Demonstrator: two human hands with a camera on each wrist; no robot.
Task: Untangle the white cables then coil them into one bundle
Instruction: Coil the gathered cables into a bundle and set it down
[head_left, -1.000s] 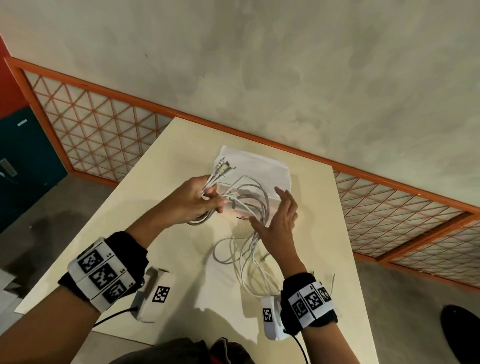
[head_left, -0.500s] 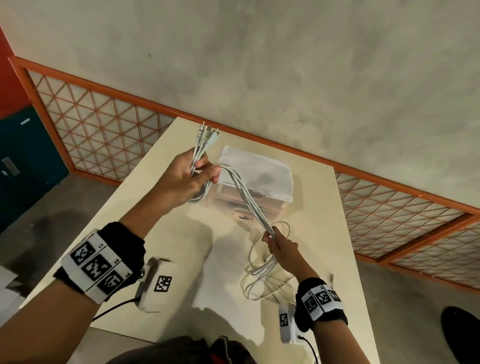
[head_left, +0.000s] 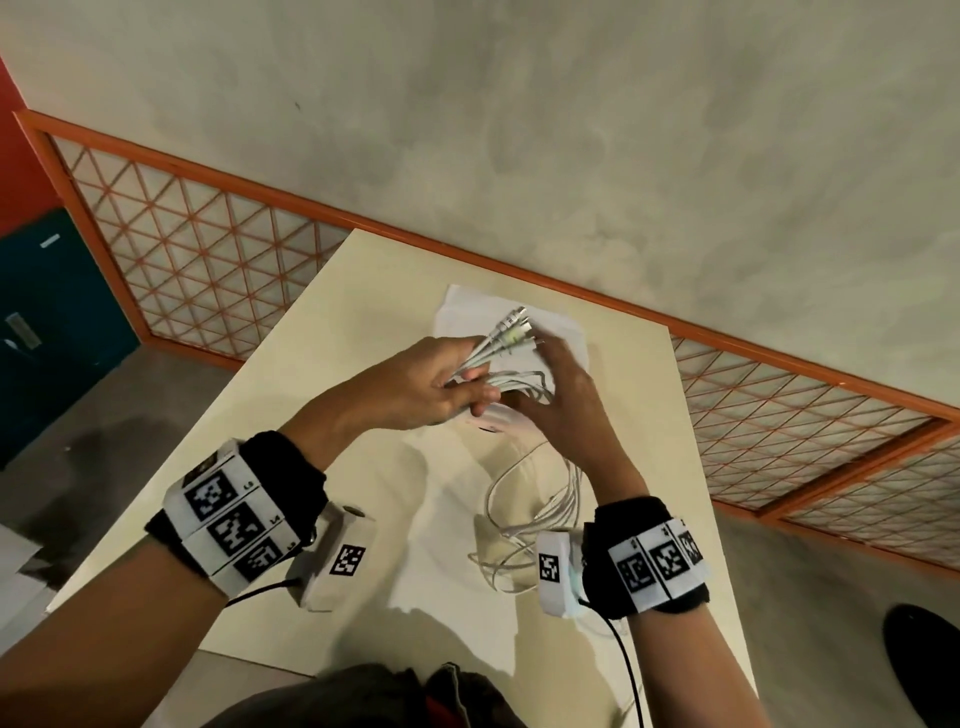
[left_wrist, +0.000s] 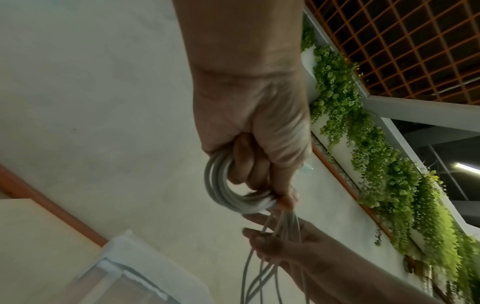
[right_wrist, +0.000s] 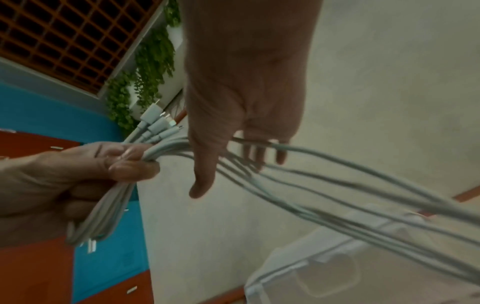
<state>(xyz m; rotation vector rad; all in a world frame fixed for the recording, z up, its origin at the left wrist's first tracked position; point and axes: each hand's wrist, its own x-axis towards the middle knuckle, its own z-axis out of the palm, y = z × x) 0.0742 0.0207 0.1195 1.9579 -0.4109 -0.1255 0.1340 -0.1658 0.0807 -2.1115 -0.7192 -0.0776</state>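
Several white cables (head_left: 524, 499) hang in loose loops from both hands down onto the cream table (head_left: 358, 312). My left hand (head_left: 462, 382) grips a small coil of them (left_wrist: 221, 185), and their plug ends (head_left: 511, 330) stick up past the fingers (right_wrist: 155, 121). My right hand (head_left: 548, 379) is close against the left. Its fingers (right_wrist: 259, 156) are nearly straight, and the loose cable strands (right_wrist: 337, 181) run across them behind the thumb. From the left wrist view the right hand (left_wrist: 291, 246) sits just below the coil, with the strands passing over it.
A clear plastic box with a white cover (head_left: 569, 332) stands on the table behind the hands. The table narrows toward an orange lattice railing (head_left: 208, 244). Its left and right edges drop to a grey floor, where a dark object (head_left: 919, 654) lies at the right.
The right hand has come up from low over the table to meet the left hand, bringing the cable strands with it. The left hand has dropped and moved right.
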